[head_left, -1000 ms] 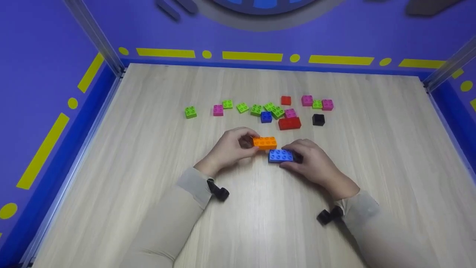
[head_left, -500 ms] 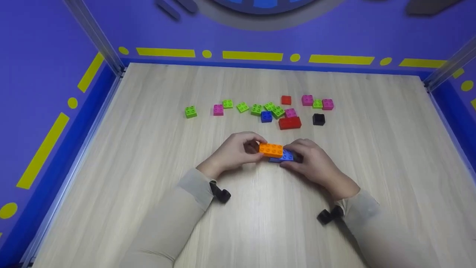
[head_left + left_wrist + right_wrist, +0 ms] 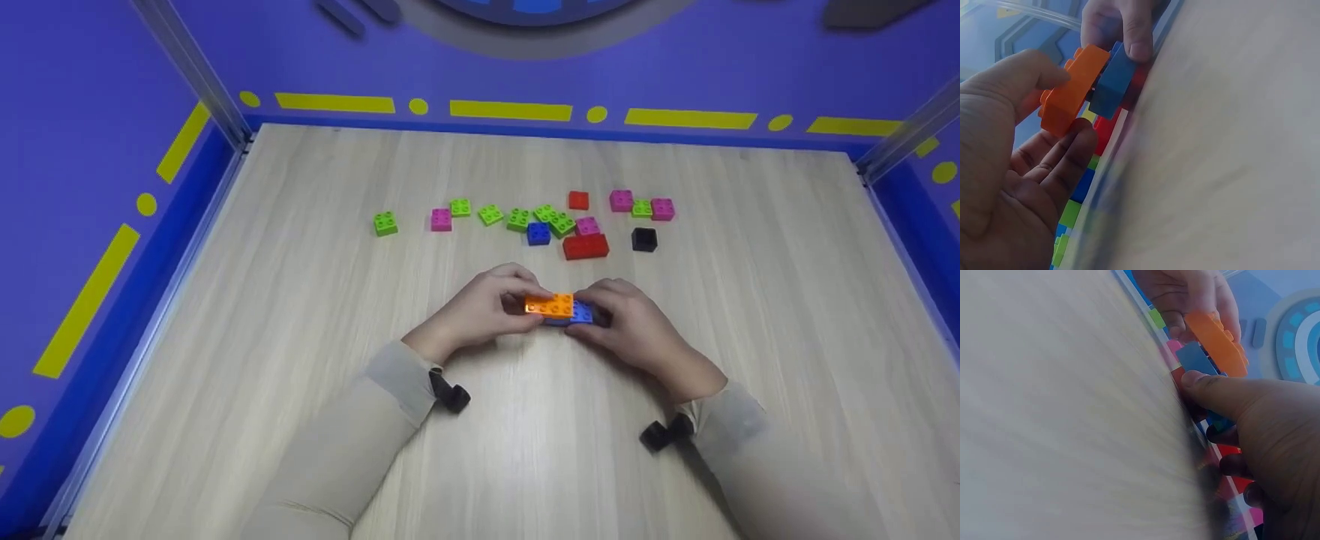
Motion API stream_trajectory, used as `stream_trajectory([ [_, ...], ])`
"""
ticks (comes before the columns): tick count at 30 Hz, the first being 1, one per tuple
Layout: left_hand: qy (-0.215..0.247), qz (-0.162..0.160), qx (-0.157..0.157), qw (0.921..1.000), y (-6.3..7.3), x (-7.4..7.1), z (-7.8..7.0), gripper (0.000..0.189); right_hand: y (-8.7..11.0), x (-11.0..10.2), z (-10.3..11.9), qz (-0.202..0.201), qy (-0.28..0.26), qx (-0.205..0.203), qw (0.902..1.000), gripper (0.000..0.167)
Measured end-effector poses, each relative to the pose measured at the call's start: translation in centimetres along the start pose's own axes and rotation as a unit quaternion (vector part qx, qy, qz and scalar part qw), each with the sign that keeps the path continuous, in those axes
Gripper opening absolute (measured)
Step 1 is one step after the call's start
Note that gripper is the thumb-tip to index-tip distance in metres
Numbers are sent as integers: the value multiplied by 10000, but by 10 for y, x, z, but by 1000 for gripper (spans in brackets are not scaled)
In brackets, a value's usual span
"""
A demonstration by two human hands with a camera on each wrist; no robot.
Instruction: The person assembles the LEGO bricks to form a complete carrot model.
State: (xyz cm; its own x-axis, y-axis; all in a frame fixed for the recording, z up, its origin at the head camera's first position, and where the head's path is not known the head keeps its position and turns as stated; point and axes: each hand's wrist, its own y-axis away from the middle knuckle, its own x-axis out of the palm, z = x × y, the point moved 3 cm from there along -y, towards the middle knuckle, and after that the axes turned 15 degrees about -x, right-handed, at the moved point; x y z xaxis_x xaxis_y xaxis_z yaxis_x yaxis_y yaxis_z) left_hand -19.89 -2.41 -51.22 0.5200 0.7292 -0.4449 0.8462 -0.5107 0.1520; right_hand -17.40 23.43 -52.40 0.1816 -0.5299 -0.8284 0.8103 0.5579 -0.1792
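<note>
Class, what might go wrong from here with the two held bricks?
The orange rectangular plastic brick overlaps the light-blue rectangular plastic brick off-centre, with a gap showing; it might seat crookedly.
The left hand's fingertips near that gap could get pinched.
The right hand holds the light-blue brick's right end, so pressing the other end might tip it.

Loose bricks (image 3: pixel 538 234) behind held bricks (image 3: pixel 555 307)

The orange brick (image 3: pixel 557 307) partly hides the blue brick (image 3: pixel 583 313); their contact is hard to tell.
</note>
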Motion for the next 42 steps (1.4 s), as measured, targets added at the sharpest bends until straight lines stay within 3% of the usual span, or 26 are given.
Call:
stream_trajectory([
  [23, 117, -369, -288, 9988, -1, 9, -7, 26, 1, -3, 0, -63, -104, -56, 9999, 50],
  [42, 1, -351, -495, 9982, 1, 7, -10, 27, -2, -4, 2, -123, -121, -11, 9999, 44],
])
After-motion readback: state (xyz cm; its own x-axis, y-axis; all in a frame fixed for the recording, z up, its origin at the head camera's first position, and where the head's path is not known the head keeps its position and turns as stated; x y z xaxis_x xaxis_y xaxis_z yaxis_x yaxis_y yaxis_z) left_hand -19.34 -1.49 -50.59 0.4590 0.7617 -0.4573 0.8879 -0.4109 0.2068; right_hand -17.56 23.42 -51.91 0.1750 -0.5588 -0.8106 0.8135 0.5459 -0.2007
